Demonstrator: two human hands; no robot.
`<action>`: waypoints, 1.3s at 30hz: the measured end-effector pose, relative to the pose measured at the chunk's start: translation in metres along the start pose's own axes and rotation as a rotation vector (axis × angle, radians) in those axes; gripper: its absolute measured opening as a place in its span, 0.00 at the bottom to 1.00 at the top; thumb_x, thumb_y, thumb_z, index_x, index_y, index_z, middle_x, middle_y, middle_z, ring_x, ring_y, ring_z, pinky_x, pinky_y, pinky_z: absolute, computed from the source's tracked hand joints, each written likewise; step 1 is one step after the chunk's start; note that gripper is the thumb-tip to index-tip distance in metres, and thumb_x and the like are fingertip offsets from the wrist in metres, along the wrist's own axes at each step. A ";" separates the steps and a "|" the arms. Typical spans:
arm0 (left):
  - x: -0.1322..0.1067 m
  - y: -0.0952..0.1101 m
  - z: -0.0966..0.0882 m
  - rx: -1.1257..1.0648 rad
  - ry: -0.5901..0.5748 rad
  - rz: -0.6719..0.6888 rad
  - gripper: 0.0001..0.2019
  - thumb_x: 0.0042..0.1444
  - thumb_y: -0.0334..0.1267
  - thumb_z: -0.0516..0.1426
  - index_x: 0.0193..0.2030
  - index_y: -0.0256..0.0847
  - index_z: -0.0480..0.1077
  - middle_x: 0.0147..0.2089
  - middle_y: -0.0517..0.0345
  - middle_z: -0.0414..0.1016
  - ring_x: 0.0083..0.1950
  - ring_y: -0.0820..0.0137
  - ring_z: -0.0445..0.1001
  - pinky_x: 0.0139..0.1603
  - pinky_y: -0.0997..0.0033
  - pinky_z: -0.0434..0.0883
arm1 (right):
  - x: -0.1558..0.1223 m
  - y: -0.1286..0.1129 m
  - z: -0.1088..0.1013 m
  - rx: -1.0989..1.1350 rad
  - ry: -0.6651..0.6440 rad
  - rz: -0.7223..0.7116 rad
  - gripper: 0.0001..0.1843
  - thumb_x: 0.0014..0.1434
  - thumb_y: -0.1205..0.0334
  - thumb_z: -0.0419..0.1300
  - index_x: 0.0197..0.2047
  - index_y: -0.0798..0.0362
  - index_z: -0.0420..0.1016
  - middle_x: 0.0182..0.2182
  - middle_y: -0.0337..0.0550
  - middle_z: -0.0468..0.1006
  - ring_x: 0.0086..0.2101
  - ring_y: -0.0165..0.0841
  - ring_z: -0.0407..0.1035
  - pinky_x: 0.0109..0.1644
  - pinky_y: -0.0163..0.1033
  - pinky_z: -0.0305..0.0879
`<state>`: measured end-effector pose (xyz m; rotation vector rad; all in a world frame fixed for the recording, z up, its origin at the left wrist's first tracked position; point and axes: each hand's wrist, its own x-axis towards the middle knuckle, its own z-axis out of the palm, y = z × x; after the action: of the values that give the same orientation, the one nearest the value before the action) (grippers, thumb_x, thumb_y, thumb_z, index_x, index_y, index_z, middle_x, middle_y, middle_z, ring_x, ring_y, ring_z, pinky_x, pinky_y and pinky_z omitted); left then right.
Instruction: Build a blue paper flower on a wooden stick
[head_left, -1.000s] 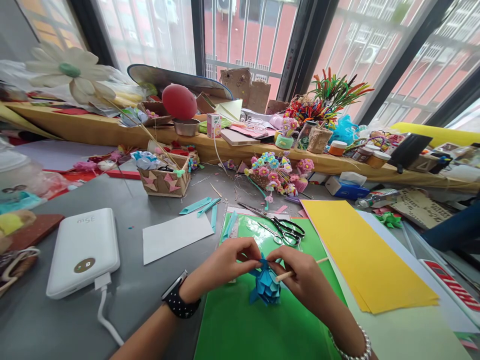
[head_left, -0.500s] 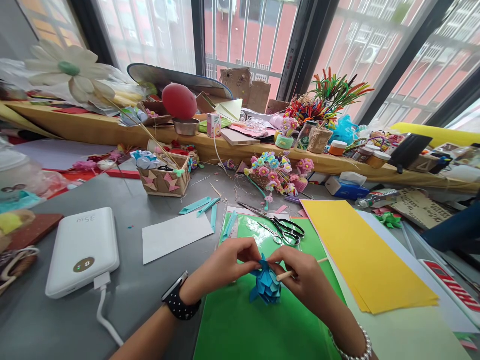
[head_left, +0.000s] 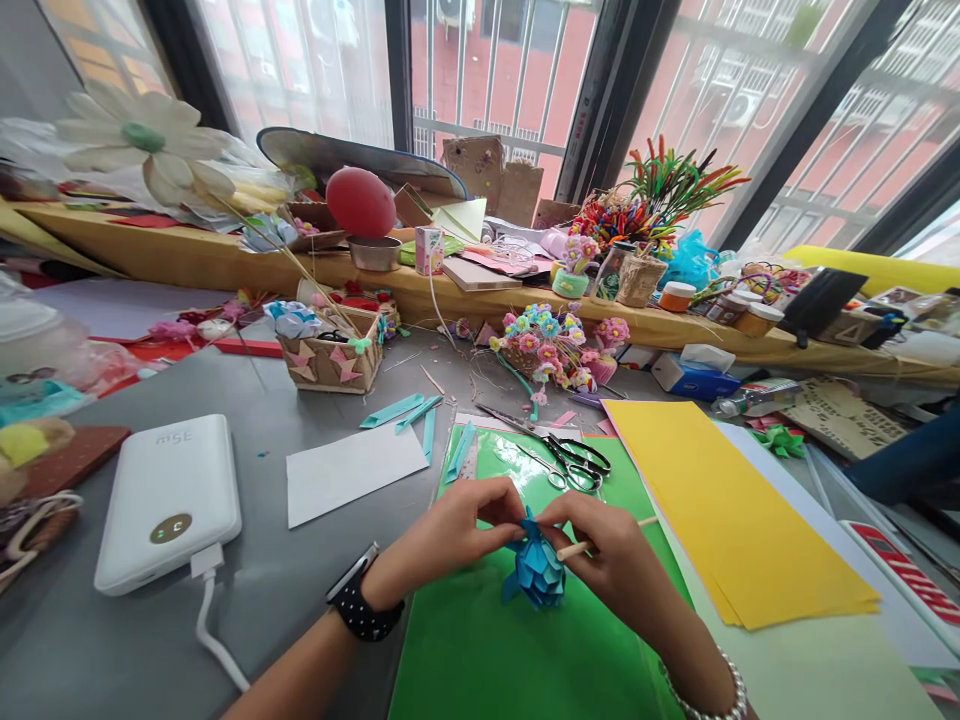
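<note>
A blue folded-paper flower hangs between my hands, its layered petals pointing down over the green sheet. With thumb and fingertips my left hand pinches the top of the flower on its left side. My right hand pinches the same top from the right. Across the right palm lies a thin wooden stick, its near end showing by the thumb and its far end past the knuckles. Black-handled scissors and a smaller silver pair rest just beyond my hands.
Yellow paper lies at the right, a white paper strip at the left with folded light-blue strips behind it. A white power bank with a cable stands farther left. Crocheted flowers and a cardboard box are at the back.
Both hands keep their pinch on the flower, and it hangs almost as before. The whole view has shifted very slightly to the right.
</note>
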<state>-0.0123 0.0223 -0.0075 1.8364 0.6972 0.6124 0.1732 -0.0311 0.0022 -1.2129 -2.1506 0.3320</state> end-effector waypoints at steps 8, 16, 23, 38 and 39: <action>0.001 0.005 -0.002 -0.061 0.013 -0.081 0.04 0.49 0.34 0.57 0.27 0.36 0.67 0.26 0.62 0.70 0.30 0.73 0.70 0.32 0.76 0.66 | 0.000 0.000 -0.001 0.030 -0.014 0.011 0.06 0.57 0.69 0.50 0.31 0.53 0.66 0.25 0.41 0.72 0.25 0.30 0.66 0.28 0.32 0.59; 0.001 0.005 0.001 -0.029 0.073 -0.093 0.05 0.48 0.35 0.58 0.27 0.35 0.70 0.25 0.60 0.72 0.28 0.73 0.70 0.29 0.78 0.67 | -0.002 0.001 -0.001 0.014 0.009 -0.010 0.06 0.57 0.69 0.50 0.30 0.53 0.66 0.24 0.41 0.72 0.25 0.30 0.66 0.27 0.32 0.59; -0.001 0.006 0.001 0.056 0.079 -0.024 0.06 0.50 0.35 0.56 0.27 0.35 0.70 0.25 0.60 0.73 0.27 0.74 0.70 0.30 0.78 0.68 | -0.001 0.002 0.000 0.018 0.001 -0.011 0.06 0.57 0.69 0.50 0.31 0.53 0.66 0.25 0.41 0.72 0.26 0.31 0.67 0.29 0.32 0.60; 0.000 0.006 -0.001 0.040 0.010 0.087 0.02 0.51 0.31 0.57 0.33 0.36 0.68 0.33 0.58 0.73 0.37 0.71 0.74 0.40 0.74 0.70 | -0.002 0.000 -0.002 0.029 0.045 -0.034 0.06 0.57 0.69 0.50 0.31 0.53 0.66 0.25 0.40 0.73 0.26 0.30 0.67 0.28 0.32 0.61; 0.000 0.006 -0.001 0.025 -0.001 0.089 0.03 0.51 0.32 0.57 0.33 0.36 0.67 0.34 0.58 0.73 0.37 0.71 0.74 0.41 0.74 0.70 | -0.002 -0.001 -0.003 0.036 0.048 -0.033 0.06 0.57 0.69 0.50 0.31 0.53 0.66 0.25 0.41 0.73 0.26 0.30 0.67 0.29 0.32 0.61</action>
<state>-0.0120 0.0212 -0.0013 1.8988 0.6279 0.6627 0.1754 -0.0338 0.0039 -1.1530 -2.1125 0.3229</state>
